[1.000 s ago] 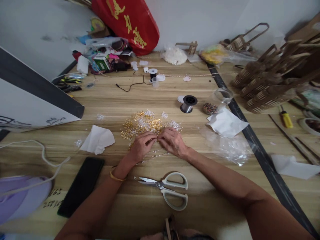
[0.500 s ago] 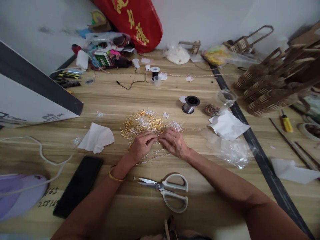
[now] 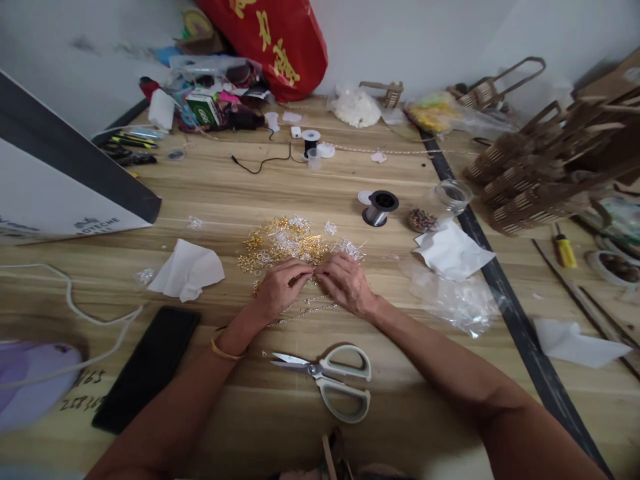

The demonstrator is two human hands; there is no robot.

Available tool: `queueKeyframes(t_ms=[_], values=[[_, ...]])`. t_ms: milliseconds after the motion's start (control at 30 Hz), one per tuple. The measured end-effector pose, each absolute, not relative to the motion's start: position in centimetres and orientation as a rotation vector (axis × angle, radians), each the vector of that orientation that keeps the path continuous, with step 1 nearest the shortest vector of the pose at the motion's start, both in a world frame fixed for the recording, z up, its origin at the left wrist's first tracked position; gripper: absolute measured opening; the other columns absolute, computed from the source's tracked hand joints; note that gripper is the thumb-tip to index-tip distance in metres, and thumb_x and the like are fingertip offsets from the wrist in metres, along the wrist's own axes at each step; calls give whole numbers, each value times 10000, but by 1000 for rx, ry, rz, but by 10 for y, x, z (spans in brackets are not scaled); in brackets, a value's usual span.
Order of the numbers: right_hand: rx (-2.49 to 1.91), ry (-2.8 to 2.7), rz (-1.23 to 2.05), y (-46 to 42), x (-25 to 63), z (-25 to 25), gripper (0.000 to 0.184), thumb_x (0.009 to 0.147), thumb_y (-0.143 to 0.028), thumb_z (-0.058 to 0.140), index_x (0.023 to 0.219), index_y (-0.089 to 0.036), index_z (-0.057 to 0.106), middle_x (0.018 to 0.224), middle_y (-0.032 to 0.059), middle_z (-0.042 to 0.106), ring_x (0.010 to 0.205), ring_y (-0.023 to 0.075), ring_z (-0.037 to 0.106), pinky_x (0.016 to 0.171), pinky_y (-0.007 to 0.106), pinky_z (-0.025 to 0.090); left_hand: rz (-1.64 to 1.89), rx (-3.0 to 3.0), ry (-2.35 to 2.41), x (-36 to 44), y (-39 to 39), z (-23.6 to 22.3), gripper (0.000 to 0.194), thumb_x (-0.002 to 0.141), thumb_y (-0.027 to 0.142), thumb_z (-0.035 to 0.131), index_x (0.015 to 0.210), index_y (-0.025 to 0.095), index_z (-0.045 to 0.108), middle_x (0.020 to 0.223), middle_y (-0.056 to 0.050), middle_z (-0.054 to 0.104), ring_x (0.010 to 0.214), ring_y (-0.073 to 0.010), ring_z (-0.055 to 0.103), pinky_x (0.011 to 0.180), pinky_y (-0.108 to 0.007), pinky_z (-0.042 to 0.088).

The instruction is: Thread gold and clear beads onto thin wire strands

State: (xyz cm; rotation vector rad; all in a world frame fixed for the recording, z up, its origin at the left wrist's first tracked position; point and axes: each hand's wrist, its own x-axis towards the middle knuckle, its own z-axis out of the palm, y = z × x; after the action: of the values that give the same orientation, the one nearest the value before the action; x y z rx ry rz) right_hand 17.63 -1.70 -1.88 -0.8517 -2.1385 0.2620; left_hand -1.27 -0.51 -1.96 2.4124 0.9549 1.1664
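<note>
Left hand [image 3: 284, 287] and right hand [image 3: 346, 281] are pinching fingertips together, can't tell on what; the chain [image 3: 309, 311] is lying wristward between them, probably light and slinky, best gripped endwise

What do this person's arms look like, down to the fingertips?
The left arm and right arm show no sleeves, and the left grip and right grip no gloves. A thin yellowish bangle circles the left wrist; none shows on the right.

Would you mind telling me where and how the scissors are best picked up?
Probably by the pale handle loops, with the right hand coming from the right: the scissors lie flat, loops toward the right and slightly parted blades pointing left.
</note>
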Motion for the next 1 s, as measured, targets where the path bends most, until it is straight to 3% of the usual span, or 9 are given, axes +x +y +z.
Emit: queueKeyframes(t_ms=[1000], values=[[-890,-2146,222,-16,177,-24,80,894,-189,515,945,-192,576,832,33,655,816,163,570,849,348,451,1182,2267,953,-11,-7,-14,93,826,140,599,849,131,689,831,-97,717,772,-164,665,726,-287,542]])
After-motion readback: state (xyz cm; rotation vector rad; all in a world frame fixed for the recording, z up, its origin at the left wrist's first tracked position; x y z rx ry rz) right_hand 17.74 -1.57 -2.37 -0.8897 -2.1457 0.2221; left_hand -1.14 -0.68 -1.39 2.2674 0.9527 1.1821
